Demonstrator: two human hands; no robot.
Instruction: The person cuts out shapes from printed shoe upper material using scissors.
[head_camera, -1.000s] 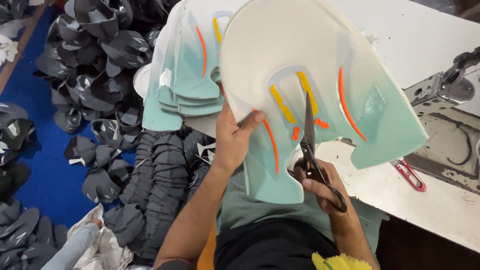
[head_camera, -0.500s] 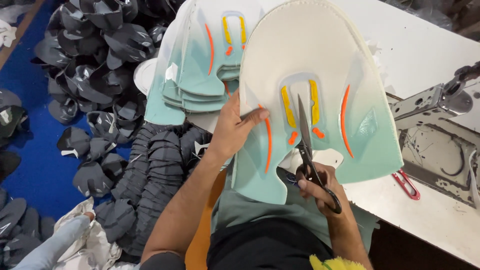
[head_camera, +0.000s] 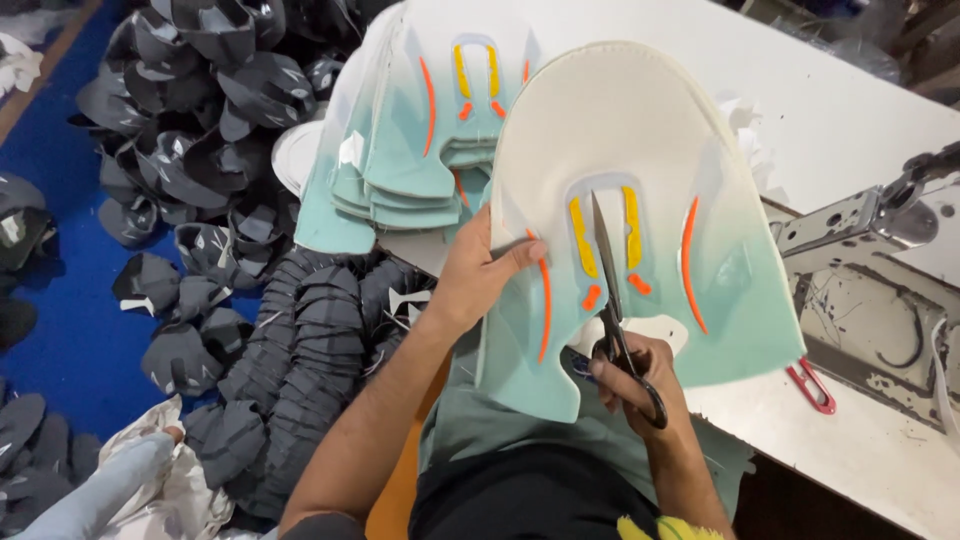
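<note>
A white and mint-green shoe upper panel (head_camera: 640, 140) with yellow and orange stripes is held up over the table edge. My left hand (head_camera: 478, 275) grips its left edge, thumb on the front face. My right hand (head_camera: 640, 385) holds black scissors (head_camera: 608, 290) at the panel's lower middle, the blades pointing up between the two yellow stripes. A stack of several similar mint panels (head_camera: 410, 140) lies behind on the table.
A white work table (head_camera: 830, 110) carries a sewing machine (head_camera: 880, 250) at the right and a small red thread snipper (head_camera: 812, 385). Piles of dark grey shoe pieces (head_camera: 200, 150) cover the blue floor (head_camera: 60, 330) at the left. Pale cloth (head_camera: 150, 480) lies at the bottom left.
The panel has swung lower and more upright in the view. The scissor blades have moved up into the slot between the yellow stripes. My left hand shifted along the left edge.
</note>
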